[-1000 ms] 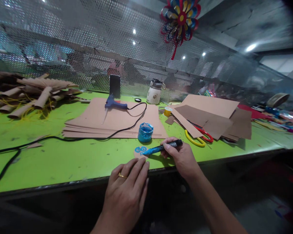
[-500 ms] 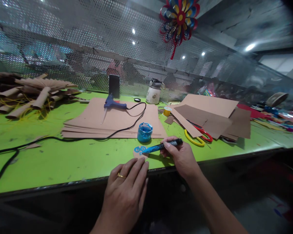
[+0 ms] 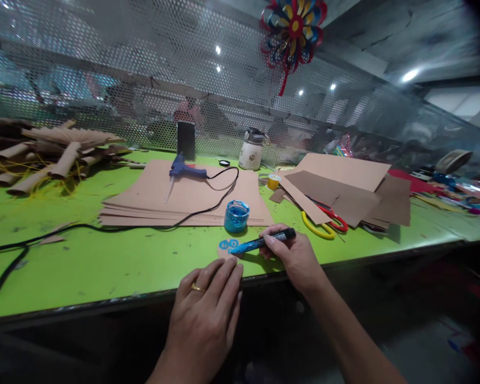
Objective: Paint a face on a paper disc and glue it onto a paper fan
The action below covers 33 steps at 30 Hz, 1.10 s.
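Note:
My right hand grips a black marker pen whose front half is coated in blue paint. The pen's tip rests on a small round piece of brown cardboard bearing blue ring-shaped marks. My left hand, with a gold ring on one finger, lies with its fingers outstretched and the fingertips on the near edge of that cardboard disc. Just behind the disc stands a small jar of blue paint, smeared with blue down its sides.
Behind the jar, a blue glue gun lies on stacked cardboard sheets, its black cord running left. Scissors sit partly beneath cardboard pieces at right. A bottle, yellow spool and cardboard tubes stand farther back.
The pen and my right hand have shifted slightly left, and the tip sits a little lower on the disc. My left hand stays in place.

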Each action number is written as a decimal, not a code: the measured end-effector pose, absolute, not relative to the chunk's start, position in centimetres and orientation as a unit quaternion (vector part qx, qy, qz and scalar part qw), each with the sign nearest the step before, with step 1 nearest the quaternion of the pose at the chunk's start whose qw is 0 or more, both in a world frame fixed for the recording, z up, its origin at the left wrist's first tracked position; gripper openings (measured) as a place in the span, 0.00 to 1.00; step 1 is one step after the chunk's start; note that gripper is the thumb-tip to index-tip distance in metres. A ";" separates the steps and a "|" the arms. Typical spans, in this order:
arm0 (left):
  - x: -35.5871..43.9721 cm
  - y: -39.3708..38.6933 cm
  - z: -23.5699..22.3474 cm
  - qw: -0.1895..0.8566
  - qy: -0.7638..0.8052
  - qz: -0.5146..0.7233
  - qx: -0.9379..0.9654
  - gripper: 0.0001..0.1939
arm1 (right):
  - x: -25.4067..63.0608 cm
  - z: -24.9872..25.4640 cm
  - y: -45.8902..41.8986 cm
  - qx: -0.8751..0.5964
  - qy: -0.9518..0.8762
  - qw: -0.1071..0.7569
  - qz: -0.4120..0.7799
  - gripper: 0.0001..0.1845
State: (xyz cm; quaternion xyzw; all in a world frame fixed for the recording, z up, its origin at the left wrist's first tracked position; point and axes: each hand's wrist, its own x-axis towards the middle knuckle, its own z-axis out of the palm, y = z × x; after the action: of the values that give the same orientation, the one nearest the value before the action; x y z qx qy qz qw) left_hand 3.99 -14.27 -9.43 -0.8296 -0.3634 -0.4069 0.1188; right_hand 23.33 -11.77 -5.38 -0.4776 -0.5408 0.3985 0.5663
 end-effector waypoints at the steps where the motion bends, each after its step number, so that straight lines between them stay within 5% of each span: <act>1: 4.0 -14.3 -9.5 0.119 -0.364 -0.406 -0.830 0.16 | 23.3 -5.4 -11.8 -0.481 -0.539 0.567 0.397 0.11; 33: 3.9 -14.2 -9.4 0.119 -0.364 -0.408 -0.829 0.16 | 23.2 -5.5 -11.6 -0.499 -0.526 0.575 0.379 0.14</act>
State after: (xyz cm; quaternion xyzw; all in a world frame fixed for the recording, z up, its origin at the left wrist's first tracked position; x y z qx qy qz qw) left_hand 3.93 -14.20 -9.43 -0.8288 -0.3637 -0.4082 0.1190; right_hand 23.24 -11.56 -5.47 -0.4992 -0.5259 0.3790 0.5750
